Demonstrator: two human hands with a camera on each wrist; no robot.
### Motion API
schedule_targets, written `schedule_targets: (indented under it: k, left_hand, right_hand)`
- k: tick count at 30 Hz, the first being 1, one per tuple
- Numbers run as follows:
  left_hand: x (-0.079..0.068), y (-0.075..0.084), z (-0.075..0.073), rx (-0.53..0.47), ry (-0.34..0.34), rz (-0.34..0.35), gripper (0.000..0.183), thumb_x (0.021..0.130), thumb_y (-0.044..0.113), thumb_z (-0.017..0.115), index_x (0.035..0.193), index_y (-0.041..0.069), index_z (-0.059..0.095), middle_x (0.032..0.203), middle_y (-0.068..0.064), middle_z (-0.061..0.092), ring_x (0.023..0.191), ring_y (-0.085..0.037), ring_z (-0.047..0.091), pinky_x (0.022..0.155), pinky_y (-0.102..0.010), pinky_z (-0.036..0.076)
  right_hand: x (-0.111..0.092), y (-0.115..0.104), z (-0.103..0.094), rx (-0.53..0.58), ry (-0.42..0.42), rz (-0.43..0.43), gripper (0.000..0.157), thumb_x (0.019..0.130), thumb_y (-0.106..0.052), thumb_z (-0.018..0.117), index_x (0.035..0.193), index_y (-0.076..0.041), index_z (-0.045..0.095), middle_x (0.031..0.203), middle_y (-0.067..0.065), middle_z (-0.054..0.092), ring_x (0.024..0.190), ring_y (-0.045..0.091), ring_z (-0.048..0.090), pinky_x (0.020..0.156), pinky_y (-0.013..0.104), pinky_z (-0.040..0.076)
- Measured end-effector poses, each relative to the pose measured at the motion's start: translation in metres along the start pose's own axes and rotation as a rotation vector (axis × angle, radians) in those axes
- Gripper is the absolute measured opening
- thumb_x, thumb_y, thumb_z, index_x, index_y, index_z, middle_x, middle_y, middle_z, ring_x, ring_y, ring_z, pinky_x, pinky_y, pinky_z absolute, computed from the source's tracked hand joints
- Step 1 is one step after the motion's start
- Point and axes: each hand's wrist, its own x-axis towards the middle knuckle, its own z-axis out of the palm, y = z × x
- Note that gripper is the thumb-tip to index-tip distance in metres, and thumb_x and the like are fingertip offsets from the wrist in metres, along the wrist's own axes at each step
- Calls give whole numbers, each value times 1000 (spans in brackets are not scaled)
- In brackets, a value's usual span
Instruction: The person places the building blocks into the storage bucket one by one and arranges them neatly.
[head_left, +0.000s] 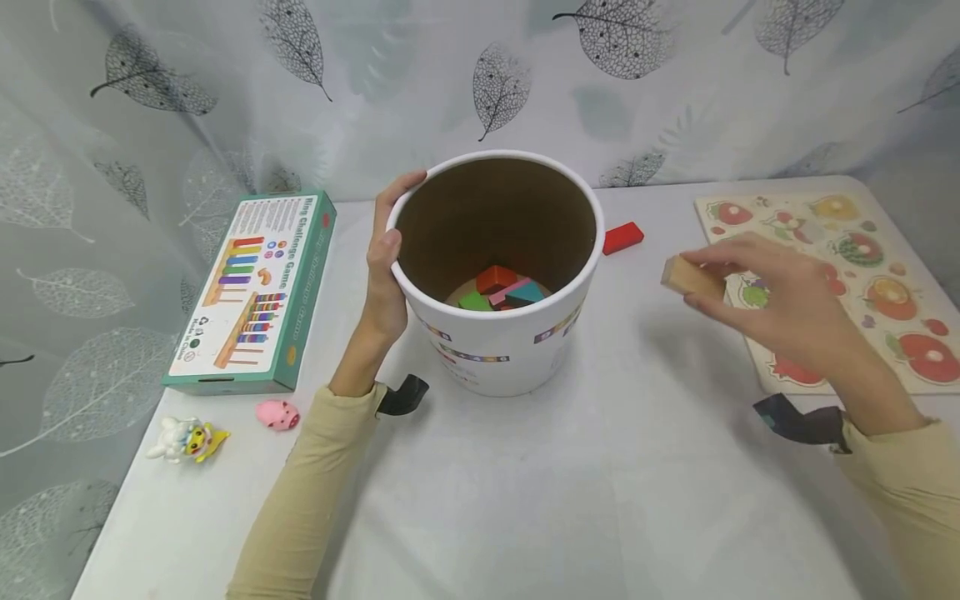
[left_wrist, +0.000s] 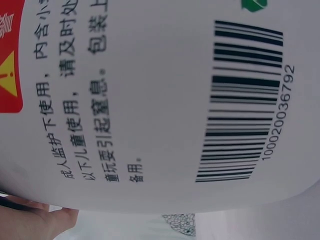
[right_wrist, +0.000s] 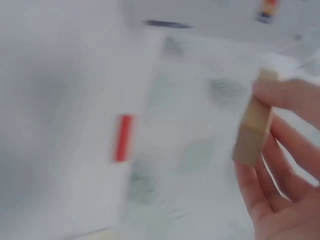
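Observation:
A white bucket (head_left: pixel 495 354) stands upright mid-table, with several coloured blocks (head_left: pixel 501 283) in red, green, pink and blue at its bottom. My left hand (head_left: pixel 386 267) grips the bucket's rim on its left side; the left wrist view is filled by the bucket's printed wall (left_wrist: pixel 150 110) with a barcode. To the right of the bucket, my right hand (head_left: pixel 780 292) holds a plain wooden block (head_left: pixel 693 279) above the table, pinched between thumb and fingers. That wooden block (right_wrist: pixel 255 122) shows closely in the right wrist view. A red block (head_left: pixel 623 238) lies on the table behind the bucket's right side.
A green and white game box (head_left: pixel 247 292) lies at the left. Near its front end are a small pink pig (head_left: pixel 277 414) and a yellow and white figurine (head_left: pixel 189 440). A fruit puzzle board (head_left: pixel 847 250) lies at the right, partly beneath the right hand. A leaf-patterned curtain (head_left: pixel 420 83) hangs behind.

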Motion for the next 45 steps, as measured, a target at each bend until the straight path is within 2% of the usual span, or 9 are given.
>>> schedule_targets:
  k: [4,5,8,12,17,26,35,40,45]
  left_hand:
    - [-1,-1,-1,-1,3,-1,74,86,59,39,145,15,33,141,-11,42,128,-34,41,104,-49,38]
    - [-2,-1,-1,-1,3,0,74,86,59,39,145,15,33,141,-12,42,128,-34,41,104,-49,39]
    - [-2,-1,-1,1,4,2,74,87,59,38,146,14,32,141,-12,42,128,-34,41,103,-49,39]
    - [-1,-1,0,-8,0,3,74,87,59,39,146,15,32,141,-12,42,128,-34,40,104,-51,38]
    - [-1,-2,1,-14,-2,-11,74,86,59,40,146,16,32,141,-13,42,128,-36,41,104,-53,37]
    - [1,0,2,4,-5,-14,77,85,61,40,146,15,31,141,-14,42,128,-36,42,104,-57,37]
    - [0,-1,1,-5,1,-8,76,86,60,40,146,15,31,140,-13,43,127,-36,43,103,-52,39]
    - [0,-1,1,-7,4,-5,76,86,60,40,146,15,32,140,-14,43,127,-37,42,103,-53,39]
    - [0,-1,0,5,0,-1,77,86,61,40,146,15,31,141,-14,42,128,-37,41,103,-57,37]
  right_hand:
    - [31,-27,-10,29,131,-24,59,64,8,84,119,-10,70,107,-36,54,96,-15,49,90,9,34]
    - [38,-35,-11,67,152,-45,59,65,10,83,119,-8,70,109,-34,56,96,-11,51,90,10,36]
    - [59,-59,-11,259,176,-136,56,65,16,78,118,1,68,110,-15,66,96,4,57,88,14,43]
    - [79,-86,-3,547,144,-240,48,69,19,74,115,11,66,109,6,67,95,21,57,89,23,49]
    - [88,-104,8,722,132,-242,46,69,19,74,113,13,65,106,6,67,95,22,58,88,23,50]
    - [95,-112,16,749,104,-247,45,70,17,75,114,13,64,108,6,67,97,22,59,91,24,50]
    - [98,-112,19,761,90,-255,43,72,15,74,114,12,64,106,6,67,98,23,60,91,24,50]
    - [101,-97,16,781,105,-239,43,74,12,74,116,11,64,109,9,68,99,25,61,91,23,51]
    - [106,-63,20,821,153,-180,41,76,13,71,116,11,64,108,15,68,99,28,62,91,26,51]
